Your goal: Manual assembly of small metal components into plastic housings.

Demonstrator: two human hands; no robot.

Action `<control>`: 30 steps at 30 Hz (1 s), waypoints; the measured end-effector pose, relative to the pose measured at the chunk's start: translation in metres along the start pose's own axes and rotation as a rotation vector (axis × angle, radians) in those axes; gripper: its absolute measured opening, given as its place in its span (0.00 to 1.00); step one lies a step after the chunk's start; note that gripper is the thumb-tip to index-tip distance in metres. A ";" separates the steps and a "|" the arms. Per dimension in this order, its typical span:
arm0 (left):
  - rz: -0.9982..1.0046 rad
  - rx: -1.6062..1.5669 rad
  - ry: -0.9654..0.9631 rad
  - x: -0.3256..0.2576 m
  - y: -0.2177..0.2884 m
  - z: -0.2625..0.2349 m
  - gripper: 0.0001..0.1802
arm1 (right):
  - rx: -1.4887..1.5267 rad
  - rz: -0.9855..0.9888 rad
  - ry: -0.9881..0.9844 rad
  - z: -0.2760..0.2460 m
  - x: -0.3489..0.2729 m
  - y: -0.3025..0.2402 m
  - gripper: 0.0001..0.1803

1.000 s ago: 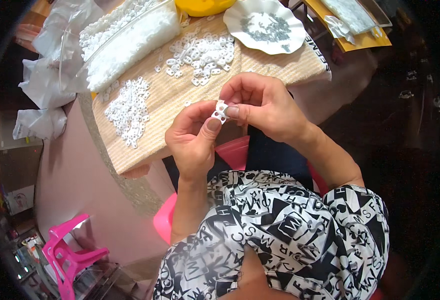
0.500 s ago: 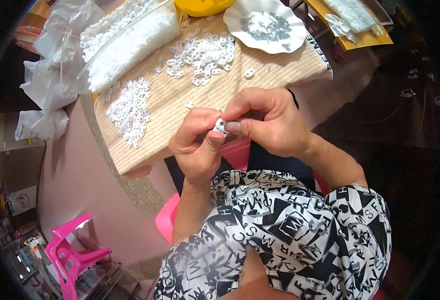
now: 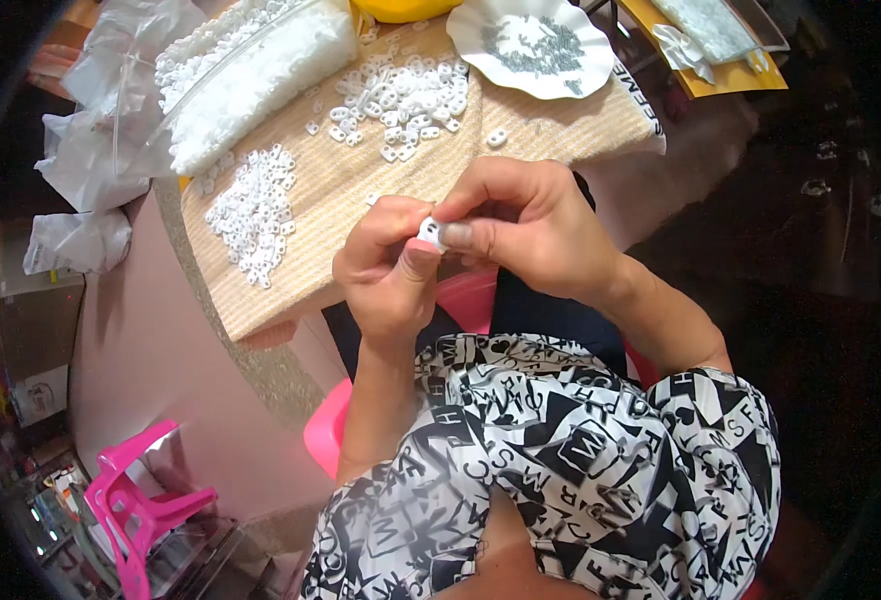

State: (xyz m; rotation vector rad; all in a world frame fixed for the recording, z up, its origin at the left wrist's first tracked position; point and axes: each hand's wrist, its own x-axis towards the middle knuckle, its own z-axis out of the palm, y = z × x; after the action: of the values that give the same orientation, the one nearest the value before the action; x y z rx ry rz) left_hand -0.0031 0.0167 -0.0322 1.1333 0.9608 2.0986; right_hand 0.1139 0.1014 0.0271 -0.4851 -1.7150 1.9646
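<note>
Between the fingertips of both my hands is a small white plastic piece with holes, held just off the near edge of the table. My left hand pinches it from the left, with the thumb below. From the right, my right hand presses thumb and forefinger against it; whether a smaller part is in those fingertips is hidden. Beyond the hands lie a pile of loose white two-hole pieces and a second pile at the left. One lone piece sits beyond my right hand.
A striped beige cloth covers the table. A clear container full of white pieces stands far left, beside plastic bags. At the back are a yellow bowl and a scalloped white plate with small grey and white parts. A pink stool stands lower left.
My right thumb has closed in on the white piece, covering more of its right side. Both hands have shifted slightly up and left, and the piece is turned a little.
</note>
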 end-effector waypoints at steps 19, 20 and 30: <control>-0.214 -0.004 0.124 0.015 0.014 -0.015 0.13 | 0.002 0.137 0.058 -0.008 0.032 -0.005 0.09; -0.267 -0.107 0.144 0.014 0.015 -0.012 0.13 | 0.015 0.176 0.036 -0.003 0.032 -0.006 0.08; -0.231 -0.244 0.115 0.016 0.004 -0.023 0.11 | -0.025 0.165 -0.025 0.006 0.035 -0.006 0.06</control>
State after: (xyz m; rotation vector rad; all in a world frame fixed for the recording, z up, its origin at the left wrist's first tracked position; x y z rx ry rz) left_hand -0.0313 0.0185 -0.0302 0.7502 0.8164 2.0423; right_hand 0.0828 0.1174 0.0359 -0.6319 -1.7665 2.0729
